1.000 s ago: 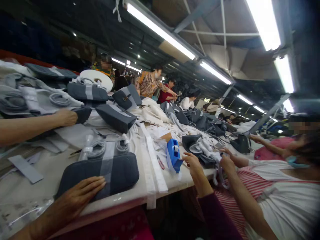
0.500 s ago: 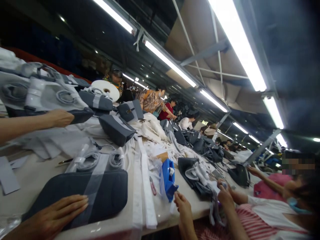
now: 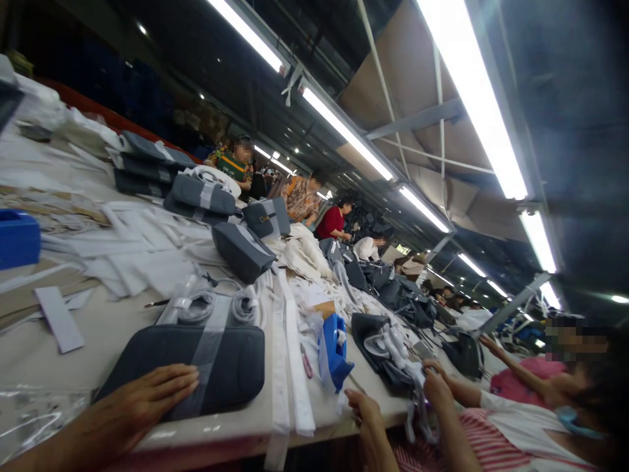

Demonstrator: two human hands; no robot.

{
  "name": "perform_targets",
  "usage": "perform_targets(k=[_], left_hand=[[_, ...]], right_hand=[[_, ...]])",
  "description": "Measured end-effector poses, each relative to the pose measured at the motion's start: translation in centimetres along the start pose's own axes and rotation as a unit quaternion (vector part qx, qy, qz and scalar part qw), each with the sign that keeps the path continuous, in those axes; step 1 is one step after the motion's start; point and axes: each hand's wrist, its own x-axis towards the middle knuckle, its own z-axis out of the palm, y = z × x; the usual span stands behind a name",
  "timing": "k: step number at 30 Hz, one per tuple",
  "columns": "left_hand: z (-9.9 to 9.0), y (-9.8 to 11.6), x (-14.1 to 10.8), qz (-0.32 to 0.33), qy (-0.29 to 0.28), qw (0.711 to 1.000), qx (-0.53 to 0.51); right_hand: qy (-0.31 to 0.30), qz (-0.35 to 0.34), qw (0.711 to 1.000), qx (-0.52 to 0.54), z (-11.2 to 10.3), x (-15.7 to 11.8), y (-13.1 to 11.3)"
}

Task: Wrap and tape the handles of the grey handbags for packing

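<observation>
My left hand (image 3: 152,396) lies flat on a dark grey bag (image 3: 228,367), fingers stretched out and together. A whitish translucent band runs across the bag. Wrapped strap coils (image 3: 196,307) lie at its far side. My right hand (image 3: 364,408) is pinched closed, just in front of a blue tape dispenser (image 3: 335,354). A small translucent piece shows by its fingertips, but what the fingers hold is too small to make out. Left of the dispenser lies a red cutter (image 3: 306,362), beside long white strips (image 3: 297,367).
Dark bags (image 3: 243,252) stand farther back among white sheets (image 3: 142,252). Another blue dispenser (image 3: 18,239) is at the left edge. At right, a co-worker's hands (image 3: 437,383) are by a dark bag (image 3: 373,334) with wrapped straps. Clear plastic (image 3: 42,416) lies at front left.
The other arm at upper left and the wrapped bag it held have left that spot, uncovering stacked bags and a blue dispenser. My right hand is slightly farther from the near dispenser. The view has shifted.
</observation>
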Motion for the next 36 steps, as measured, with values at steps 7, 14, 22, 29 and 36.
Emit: perform_targets(k=[7, 14, 22, 29, 36], left_hand=[[-2.2, 0.6, 1.2, 0.059, -0.072, 0.995, -0.027], [-2.1, 1.0, 1.1, 0.071, -0.095, 0.992, -0.044], [-2.7, 1.5, 1.5, 0.08, -0.078, 0.993, -0.032], [-2.4, 1.6, 1.4, 0.05, -0.083, 0.995, -0.035], [-2.0, 1.3, 0.9, 0.051, -0.101, 0.993, -0.017]], right_hand=[[-0.131, -0.119, 0.971, -0.159, -3.0, -3.4, -6.0], [-0.338, -0.439, 0.762, -0.336, 1.6, -5.9, -17.8], [-0.43, -0.643, 0.518, -0.365, 13.0, -11.7, -25.7], [-0.396, -0.678, 0.461, -0.413, 17.8, -13.4, -27.8], [-0.384, -0.687, 0.459, -0.413, 18.8, -13.6, -27.8]])
